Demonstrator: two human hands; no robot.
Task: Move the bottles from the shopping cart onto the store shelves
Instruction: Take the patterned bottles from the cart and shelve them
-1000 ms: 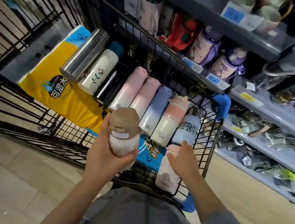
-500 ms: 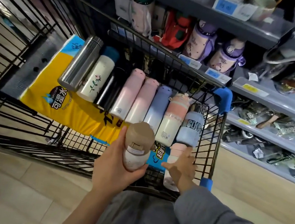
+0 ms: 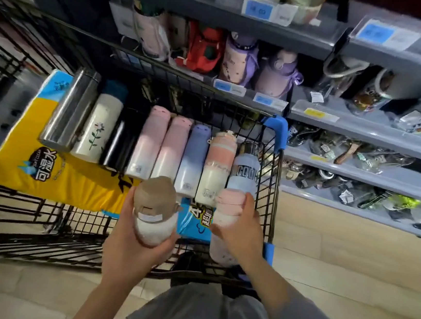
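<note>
Left hand [image 3: 132, 245]: fingers and thumb wrapped round the white body of a brown-capped bottle [image 3: 154, 211], held upright above the near end of the shopping cart [image 3: 266, 194], clear of the other bottles.

Right hand [image 3: 240, 234]: curled round a pink-capped bottle [image 3: 226, 202], fingers over its upper part just below the cap, thumb on the near side. This bottle stands at the near right corner of the cart, close to the wire side wall; whether its base rests on the cart floor cannot be told.

The two held bottles are side by side, apart.

Cart contents beyond the hands: a row of bottles lying side by side, bases toward the person. Left to right: steel flask [image 3: 70, 110], white bottle with flower print [image 3: 99, 127], black bottle [image 3: 122, 141], two pink bottles [image 3: 149, 142], lavender bottle [image 3: 193, 157], peach-and-cream bottle [image 3: 218, 165], pale blue sleeved bottle [image 3: 245, 169]. They lie on a yellow tissue pack [image 3: 47, 174]; a blue pack [image 3: 195, 222] shows between the hands.

Store shelves [image 3: 370, 127] to the right and ahead of the cart, carrying purple children's bottles [image 3: 275, 74], a red one, mugs and packaged goods.
</note>
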